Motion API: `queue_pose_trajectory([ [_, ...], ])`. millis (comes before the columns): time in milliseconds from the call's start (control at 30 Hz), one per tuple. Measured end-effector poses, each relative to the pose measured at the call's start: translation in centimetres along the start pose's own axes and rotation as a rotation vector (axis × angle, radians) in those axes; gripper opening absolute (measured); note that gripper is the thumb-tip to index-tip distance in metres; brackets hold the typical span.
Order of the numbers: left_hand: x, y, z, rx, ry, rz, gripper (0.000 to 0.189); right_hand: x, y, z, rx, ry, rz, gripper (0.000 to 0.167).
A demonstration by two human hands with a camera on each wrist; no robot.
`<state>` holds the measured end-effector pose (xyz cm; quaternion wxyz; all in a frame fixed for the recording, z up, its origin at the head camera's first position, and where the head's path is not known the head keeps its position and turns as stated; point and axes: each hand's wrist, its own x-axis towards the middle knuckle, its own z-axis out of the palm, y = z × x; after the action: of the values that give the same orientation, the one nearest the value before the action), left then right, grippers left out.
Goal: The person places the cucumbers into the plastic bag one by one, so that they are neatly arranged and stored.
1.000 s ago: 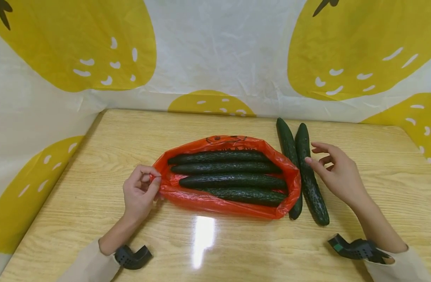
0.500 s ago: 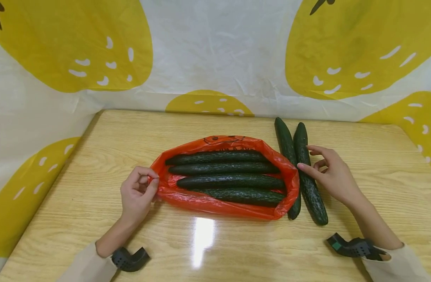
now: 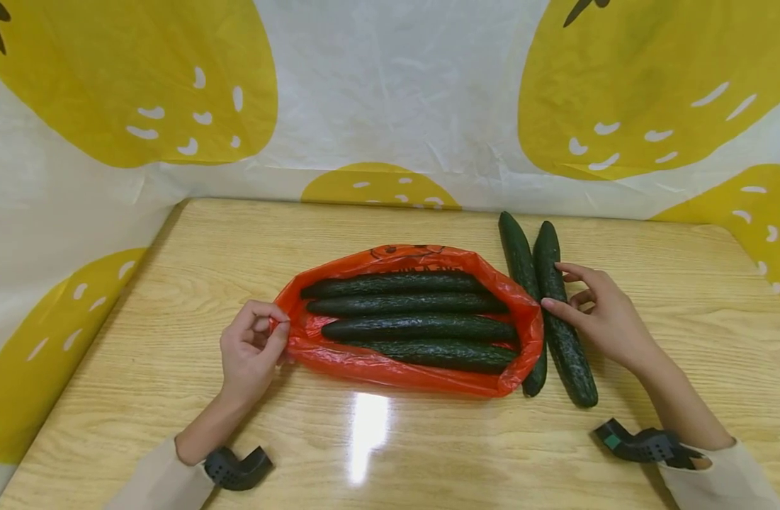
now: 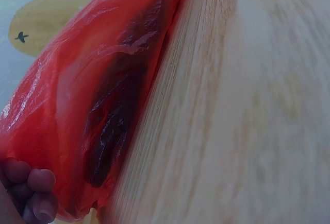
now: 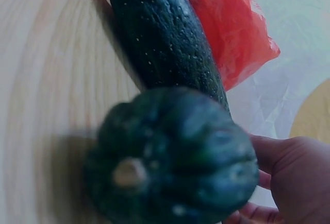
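A red plastic bag [image 3: 390, 382] lies with its mouth spread wide, and several dark green cucumbers [image 3: 421, 327] rest side by side inside it. My left hand [image 3: 252, 350] pinches the bag's left edge between thumb and fingers; in the left wrist view the curled fingertips [image 4: 42, 180] press against the red film. My right hand [image 3: 603, 315] grips the outer cucumber [image 3: 571, 361], thumb across it to its left side and fingers along its right. Another loose cucumber [image 3: 517, 244] lies between that one and the bag. The outer cucumber's stem end [image 5: 170, 157] fills the right wrist view.
Everything lies on a light wood-grain table [image 3: 466, 453]. A white cloth [image 3: 396, 85] with large yellow fruit prints hangs along the back and left side. Dark curved wrist mounts [image 3: 236, 469] sit on both forearms, by beige sleeves.
My right hand has moved a little left and down, its thumb crossing to the outer cucumber's left side. The left hand keeps its pinch on the bag, and the bag stays put.
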<state>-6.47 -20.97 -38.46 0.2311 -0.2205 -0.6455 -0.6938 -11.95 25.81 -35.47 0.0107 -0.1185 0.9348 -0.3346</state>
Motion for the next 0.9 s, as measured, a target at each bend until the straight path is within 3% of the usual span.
queue_pose_trajectory([
  [500, -0.1, 0.0, 0.0, -0.004, -0.008, -0.013, 0.013, -0.2, 0.6, -1.1, -0.012, 0.013, -0.088, 0.05],
  [900, 0.0, 0.1, 0.0, 0.0, -0.005, -0.019, 0.013, -0.7, 1.6, -3.4, -0.112, -0.022, -0.046, 0.036],
])
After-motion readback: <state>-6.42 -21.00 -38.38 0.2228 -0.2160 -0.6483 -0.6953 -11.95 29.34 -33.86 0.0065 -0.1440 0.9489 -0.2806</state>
